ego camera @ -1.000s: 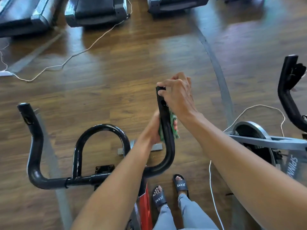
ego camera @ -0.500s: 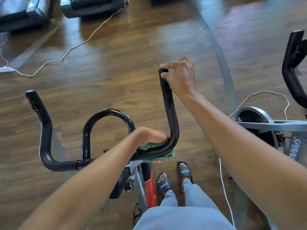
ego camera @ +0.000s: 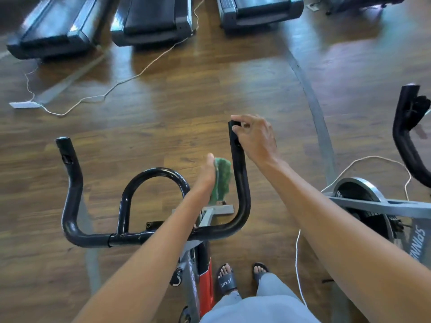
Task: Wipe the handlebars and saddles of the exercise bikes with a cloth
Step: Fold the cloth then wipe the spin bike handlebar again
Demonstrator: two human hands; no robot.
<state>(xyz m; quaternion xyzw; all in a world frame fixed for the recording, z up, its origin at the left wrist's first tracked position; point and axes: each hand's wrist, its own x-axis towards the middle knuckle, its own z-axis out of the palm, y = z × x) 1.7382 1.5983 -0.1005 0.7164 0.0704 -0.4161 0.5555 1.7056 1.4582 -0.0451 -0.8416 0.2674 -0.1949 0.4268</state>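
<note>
**Green cloth on the right horn of the handlebar**

The green cloth (ego camera: 222,179) sits in my left hand (ego camera: 206,176), pressed flat under my palm and fingers, just beside the inner face of the handlebar's right upright, about halfway up it. Can't honestly tell if the cloth is touching the tube or a hair off it. My fingers look fairly straight behind the cloth, more pressing than clenching.

My right hand (ego camera: 255,138) is up at the tip of that same upright, fingers and thumb curled over the end cap, so that grip is closed on the black handlebar (ego camera: 241,183).

The handlebar itself is a wide black one, with a horn rising at each side and a loop (ego camera: 154,180) in the middle. Below it are the grey and red frame (ego camera: 205,276) of the bike, my grey trousers and my black sandals (ego camera: 225,280) on the wooden floor (ego camera: 186,101).

To the right stands a second bike (ego camera: 363,201) with its flywheel and its own black handlebar. A white cable (ego camera: 130,78) trails across the floor toward three treadmills (ego camera: 151,24) at the far side.
</note>
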